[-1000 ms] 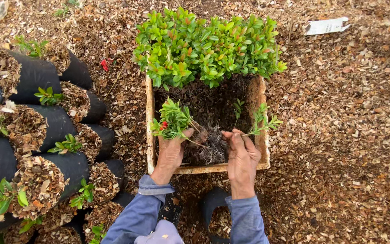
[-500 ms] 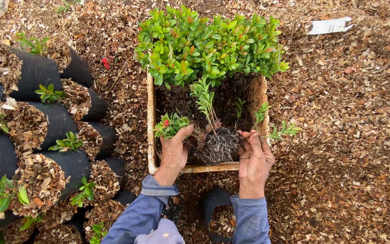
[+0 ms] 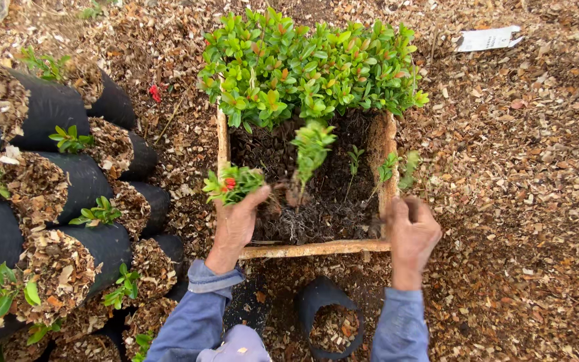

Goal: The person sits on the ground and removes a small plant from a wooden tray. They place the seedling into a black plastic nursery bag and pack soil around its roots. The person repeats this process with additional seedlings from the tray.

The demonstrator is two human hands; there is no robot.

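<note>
My left hand (image 3: 234, 226) grips a small bunch of seedlings (image 3: 232, 184) with green leaves and a red bud, at the left inner side of a wooden crate (image 3: 309, 250). Beside its thumb a taller seedling (image 3: 311, 151) stands upright, with its roots in the dark soil (image 3: 316, 214). My right hand (image 3: 410, 231) is a closed fist over the crate's right wall. A thin, blurred green sprig (image 3: 408, 167) rises from that fist. A dense mass of green seedlings (image 3: 309, 67) fills the far half of the crate.
Several black grow bags (image 3: 48, 107) topped with wood chips and small plants lie in rows on the left. Another black bag (image 3: 330, 315) stands open between my forearms. Wood chips cover the ground (image 3: 517, 201). A white tag (image 3: 487, 39) lies at the far right.
My right hand has left the root clump and moved right to the crate's wall. The clump has gone down onto the soil. My left hand stays with its bunch.
</note>
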